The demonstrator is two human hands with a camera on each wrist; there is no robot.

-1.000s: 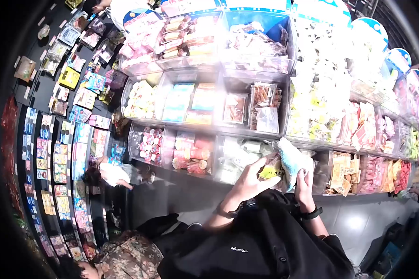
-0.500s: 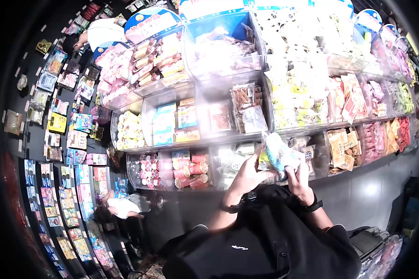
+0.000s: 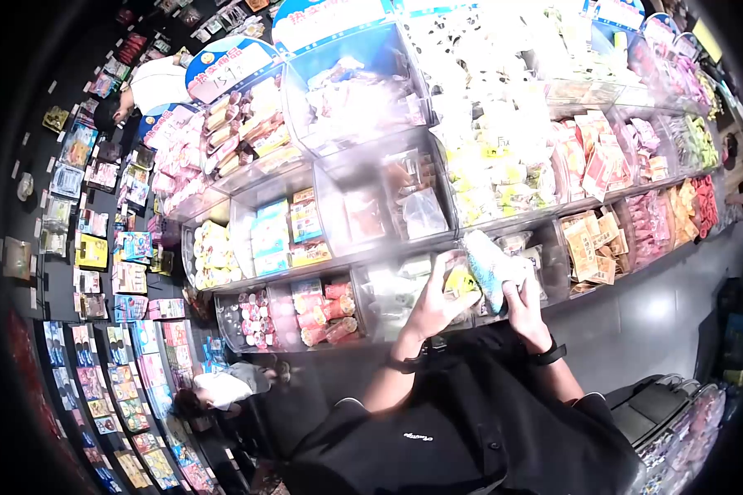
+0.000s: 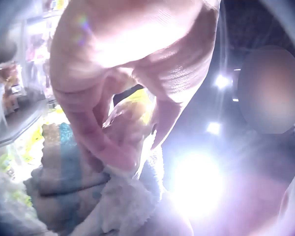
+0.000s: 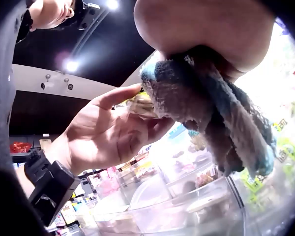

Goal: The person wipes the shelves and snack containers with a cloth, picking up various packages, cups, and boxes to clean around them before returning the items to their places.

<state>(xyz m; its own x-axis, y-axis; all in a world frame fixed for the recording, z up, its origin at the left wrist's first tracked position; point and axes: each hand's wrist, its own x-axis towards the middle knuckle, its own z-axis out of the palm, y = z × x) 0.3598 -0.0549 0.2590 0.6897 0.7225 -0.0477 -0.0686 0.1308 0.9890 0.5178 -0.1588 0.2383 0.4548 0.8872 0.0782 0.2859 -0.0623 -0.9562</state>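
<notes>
1. A clear packet (image 3: pixel 461 282) with yellow on it is held up in front of the body, near the lowest row of display bins (image 3: pixel 363 334).
2. The packet is pinched between the thumb and fingers of the left hand (image 3: pixel 429 307).
3. Just beside it, a blue-and-white fluffy cloth (image 3: pixel 487 266) is clasped by the right hand (image 3: pixel 524 304); whether packet and cloth touch cannot be told.
4. A dark band is worn on each wrist.
5. To the right, orange-brown packets (image 3: pixel 590 247) are heaped in a bin; to the left, red-and-pink tubs (image 3: pixel 328 313) are stacked.
6. Farther left, a white-shirted person (image 3: pixel 223 389) is seen near the shelves.
</notes>
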